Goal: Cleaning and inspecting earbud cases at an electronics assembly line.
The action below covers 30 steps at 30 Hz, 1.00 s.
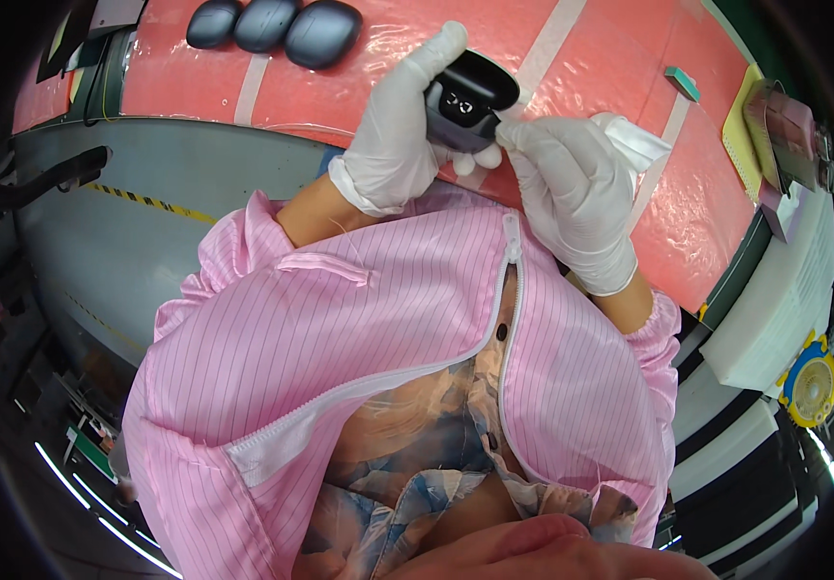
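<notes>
A dark earbud charging case (465,133) with its lid up is gripped in my white-gloved left hand (390,133), thumb along its left side and fingertips showing beneath. Two small shiny spots show inside the case. Close by its right edge, the thumb and fingers of my gloved right hand (579,198) are pinched together. Whatever they hold, if anything, is hidden. A crumpled white cloth or wipe (637,143) shows behind the right hand; whether the hand touches it I cannot tell.
Three closed dark cases (323,35) stand in a row at the far left of the red-covered table (697,203). A small green block (683,83) and a yellow pad (741,135) lie on the right. White foam sheets (775,290) and a yellow-and-blue fan (811,382) are beyond the right edge.
</notes>
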Each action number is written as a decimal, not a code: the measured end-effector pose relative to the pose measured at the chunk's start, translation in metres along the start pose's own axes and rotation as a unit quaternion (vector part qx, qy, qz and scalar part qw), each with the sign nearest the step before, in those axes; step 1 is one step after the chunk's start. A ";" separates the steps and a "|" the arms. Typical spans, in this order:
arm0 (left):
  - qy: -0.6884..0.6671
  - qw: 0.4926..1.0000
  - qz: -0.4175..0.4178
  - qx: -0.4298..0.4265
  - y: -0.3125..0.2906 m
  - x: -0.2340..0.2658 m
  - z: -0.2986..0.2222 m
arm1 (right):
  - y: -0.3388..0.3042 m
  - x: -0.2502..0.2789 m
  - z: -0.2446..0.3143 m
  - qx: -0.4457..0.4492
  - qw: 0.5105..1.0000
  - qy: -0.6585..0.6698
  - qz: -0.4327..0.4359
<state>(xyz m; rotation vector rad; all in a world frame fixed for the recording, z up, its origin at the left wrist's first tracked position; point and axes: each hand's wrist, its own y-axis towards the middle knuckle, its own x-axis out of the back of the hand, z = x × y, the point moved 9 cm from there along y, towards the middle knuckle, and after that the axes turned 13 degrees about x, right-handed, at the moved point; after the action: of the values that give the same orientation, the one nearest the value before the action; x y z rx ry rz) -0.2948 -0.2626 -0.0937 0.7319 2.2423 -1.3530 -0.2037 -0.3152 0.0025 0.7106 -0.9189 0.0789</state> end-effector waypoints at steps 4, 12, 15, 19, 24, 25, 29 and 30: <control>-0.103 0.986 0.128 0.036 -0.003 -0.011 -0.001 | 0.003 -0.001 -0.002 0.006 0.999 0.016 -0.032; -0.027 0.999 -0.006 -0.017 0.002 0.002 0.001 | 0.025 -0.008 0.011 0.049 0.998 0.047 0.012; -0.006 0.999 -0.044 -0.001 0.000 0.001 0.001 | 0.003 -0.005 0.003 0.023 0.998 0.059 0.014; 0.001 1.000 -0.024 0.010 0.003 0.002 0.002 | 0.014 -0.003 0.014 0.048 0.999 0.019 0.004; -0.004 0.999 -0.033 0.026 0.001 -0.002 0.005 | 0.001 -0.002 0.006 0.026 0.999 0.039 0.013; -0.005 0.999 -0.032 0.024 0.002 -0.001 0.004 | -0.003 0.000 0.002 0.016 0.999 0.034 0.002; 0.002 0.999 -0.035 0.021 0.000 -0.002 0.004 | 0.012 -0.004 0.015 0.050 0.998 0.032 -0.008; 0.005 0.999 -0.042 0.009 -0.001 0.000 0.002 | 0.013 -0.005 0.014 0.042 0.999 0.031 0.002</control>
<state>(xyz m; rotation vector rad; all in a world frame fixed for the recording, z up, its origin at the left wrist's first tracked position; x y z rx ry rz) -0.2952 -0.2653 -0.0938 0.6592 2.2939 -1.4142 -0.2213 -0.3121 0.0113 0.7812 -0.8603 0.1429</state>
